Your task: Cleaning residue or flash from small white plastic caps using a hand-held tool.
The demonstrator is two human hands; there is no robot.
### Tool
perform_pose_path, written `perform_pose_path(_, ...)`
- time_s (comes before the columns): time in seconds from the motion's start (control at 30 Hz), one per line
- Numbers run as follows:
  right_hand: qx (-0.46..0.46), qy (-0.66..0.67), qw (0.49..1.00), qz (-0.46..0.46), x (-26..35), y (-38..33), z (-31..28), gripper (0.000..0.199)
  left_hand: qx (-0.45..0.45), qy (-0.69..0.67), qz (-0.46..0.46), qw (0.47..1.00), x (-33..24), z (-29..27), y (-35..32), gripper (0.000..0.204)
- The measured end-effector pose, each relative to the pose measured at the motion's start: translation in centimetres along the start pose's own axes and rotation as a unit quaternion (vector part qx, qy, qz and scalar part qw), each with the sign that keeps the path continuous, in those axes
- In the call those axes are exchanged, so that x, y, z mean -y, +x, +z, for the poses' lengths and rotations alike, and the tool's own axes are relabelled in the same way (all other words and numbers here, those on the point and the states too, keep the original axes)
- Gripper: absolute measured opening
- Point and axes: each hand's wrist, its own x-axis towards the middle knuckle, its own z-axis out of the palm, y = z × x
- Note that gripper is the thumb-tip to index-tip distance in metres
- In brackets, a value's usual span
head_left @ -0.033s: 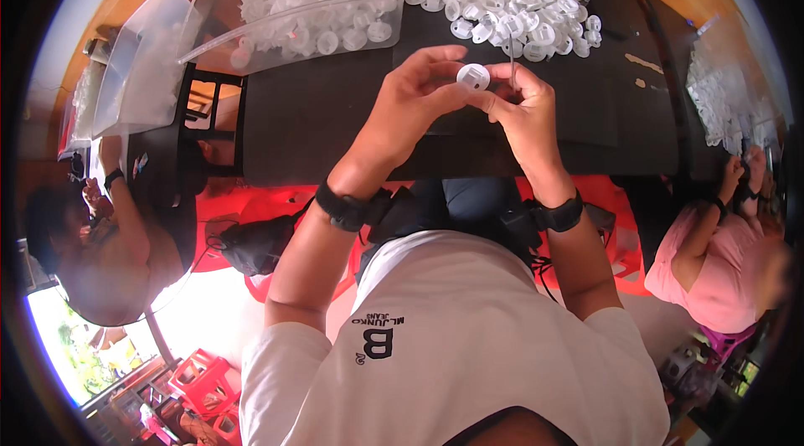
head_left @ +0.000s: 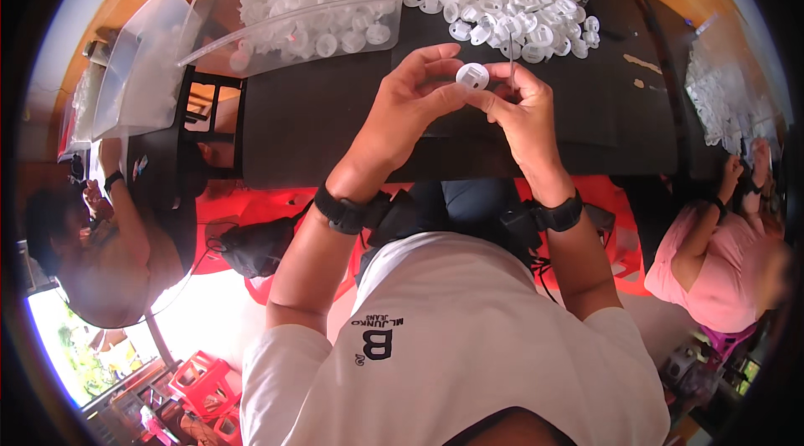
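Over the dark table, my left hand (head_left: 423, 87) is closed on a small round white plastic part (head_left: 472, 76) with a raised or slotted pattern and a dark hole in its face. Its thumb and fingers grip the part's left edge. My right hand (head_left: 526, 103) is closed too, its thumb and fingertips touching the right side of the same part. A thin grey metal tool (head_left: 512, 56) stands up from between my right fingers; its lower end is hidden in the hand. Beyond my hands lies a big heap of similar white parts (head_left: 502, 2).
A clear plastic tub (head_left: 289, 23) full of white parts stands at the far left of the dark table (head_left: 310, 119). Beige scraps (head_left: 643, 62) lie at the right. Co-workers sit at both sides, one in a pink top (head_left: 712, 257). Red stools (head_left: 201, 383) stand lower left.
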Motion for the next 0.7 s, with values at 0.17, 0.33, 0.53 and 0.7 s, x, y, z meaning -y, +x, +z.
perform_pose_path(0.17,0.010,-0.005,0.999,-0.037,-0.2,0.6,0.2,0.025,0.046,-0.119,0.021,0.992,1.4,-0.4,0.1,0.034)
perform_pose_path(0.33,0.043,-0.059,0.996,-0.047,-0.3,0.7,0.5,0.027,0.050,-0.156,0.037,0.986,2.9,-1.6,0.3,0.033)
perform_pose_path(0.53,0.021,-0.151,0.982,-0.110,0.2,-0.6,-1.0,0.026,-0.012,-0.120,0.034,0.992,3.5,-3.4,0.8,0.033)
perform_pose_path(0.7,0.018,-0.103,0.990,-0.095,-1.7,-1.6,-1.7,0.026,0.012,-0.150,0.032,0.988,3.5,-3.7,0.8,0.033)
